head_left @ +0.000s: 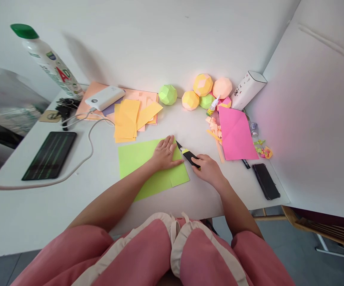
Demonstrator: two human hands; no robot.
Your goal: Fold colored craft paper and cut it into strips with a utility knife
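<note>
Green paper (136,159) lies flat on the white table, its right part folded over. My left hand (164,153) rests spread on it, the thumb stretched to the right near the folded edge. In my right hand (206,167) is a black and yellow utility knife (191,158), its dark blade pointing up and left past the paper's right edge. The blade tip lies close to my left fingers; whether it touches the paper I cannot tell. My right fingers wrap round the knife's handle.
Orange paper pieces (126,119) and a white power bank (105,98) lie at the back left. Paper balls (203,84), a glue bottle (213,106) and pink paper (237,135) stand or lie back right. Phones (49,155) (265,181) flank both sides; a cable (91,147) crosses the left.
</note>
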